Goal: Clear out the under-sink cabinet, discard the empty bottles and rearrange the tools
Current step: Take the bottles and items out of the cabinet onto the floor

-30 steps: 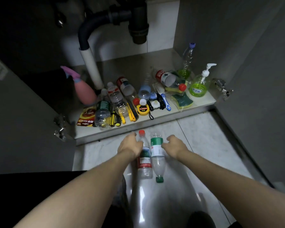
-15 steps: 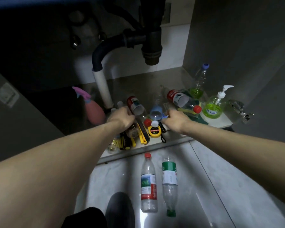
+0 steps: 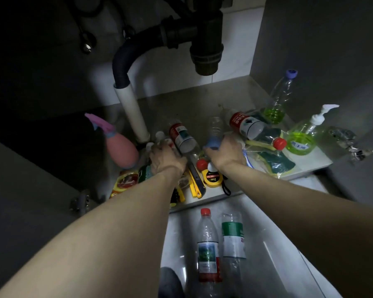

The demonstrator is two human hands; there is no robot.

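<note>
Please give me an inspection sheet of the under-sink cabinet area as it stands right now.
Surface: cabinet floor crowded along its front; tiled floor below.
Job's things: two clear bottles lie side by side on the tiles; red-label bottle, tape measure and yellow utility knife inside.
Clutter: pink spray bottle, green soap pump, bagged sponges.
Grips: left hand on a bottle among the pile; right hand curled round a blue-capped bottle.
Cables: nothing seen.
Surroundings: black drain trap, white pipe, dim light.
</note>
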